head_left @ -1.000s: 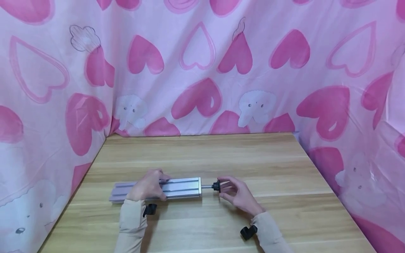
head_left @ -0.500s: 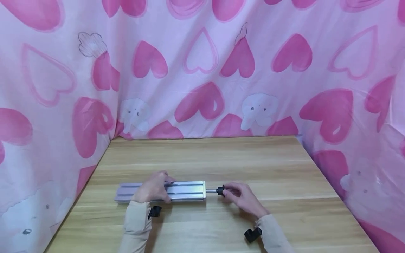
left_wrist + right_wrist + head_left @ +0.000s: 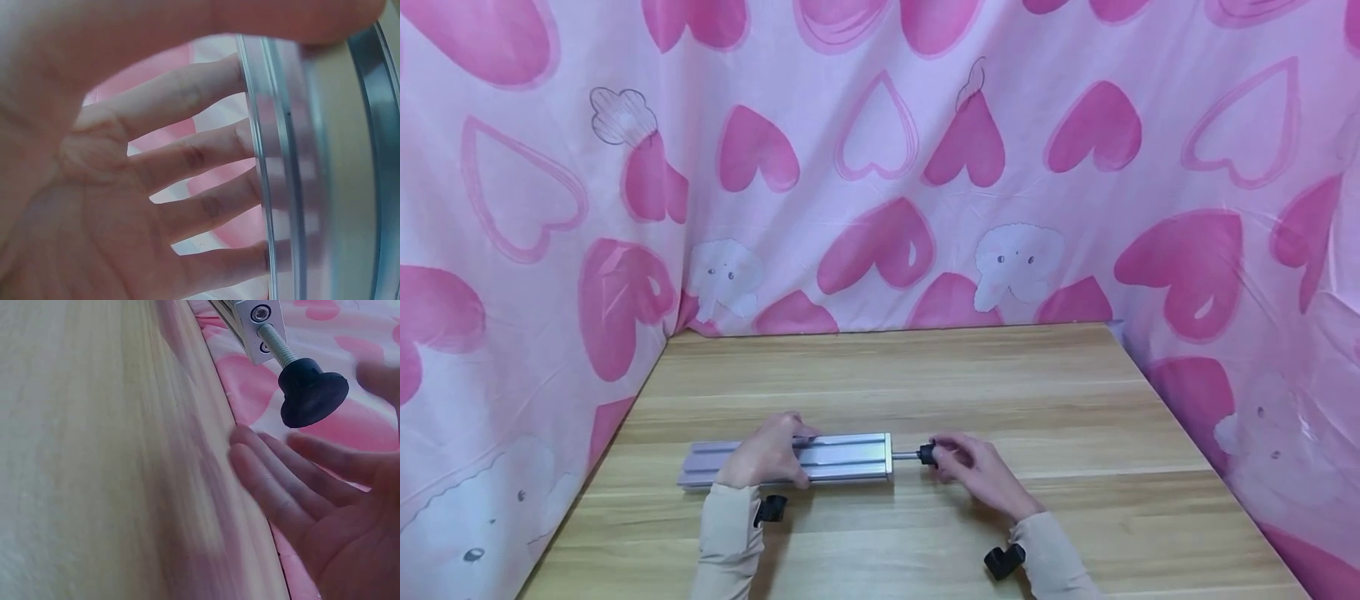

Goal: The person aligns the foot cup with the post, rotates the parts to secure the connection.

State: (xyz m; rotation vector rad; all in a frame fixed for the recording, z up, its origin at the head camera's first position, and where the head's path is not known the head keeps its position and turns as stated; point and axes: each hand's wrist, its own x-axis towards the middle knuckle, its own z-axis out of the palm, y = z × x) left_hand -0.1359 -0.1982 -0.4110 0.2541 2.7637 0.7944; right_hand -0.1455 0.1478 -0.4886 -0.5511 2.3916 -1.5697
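A silver aluminium profile [image 3: 853,457] lies lengthwise across the wooden table, its end plate facing right. My left hand [image 3: 766,454] grips it from above, thumb on the near side and fingertips on the far side; the left wrist view shows the fingers reaching to its grooved edge [image 3: 287,156]. A threaded rod [image 3: 279,347] sticks out of the end plate and carries a black levelling foot [image 3: 312,394]. Around that foot my right hand [image 3: 985,475] is held with loosely bent fingers; in the right wrist view a gap shows between the fingertips and the foot.
Beneath everything is a light wooden table [image 3: 880,375]. Pink heart-patterned cloth [image 3: 880,167] hangs along its back and both sides. Each wrist wears a small black camera mount, such as the right mount [image 3: 1003,562].
The whole scene has shifted slightly right and down in the head view. My right hand's fingers have moved closer around the levelling foot; the left hand keeps its grip on the profile.
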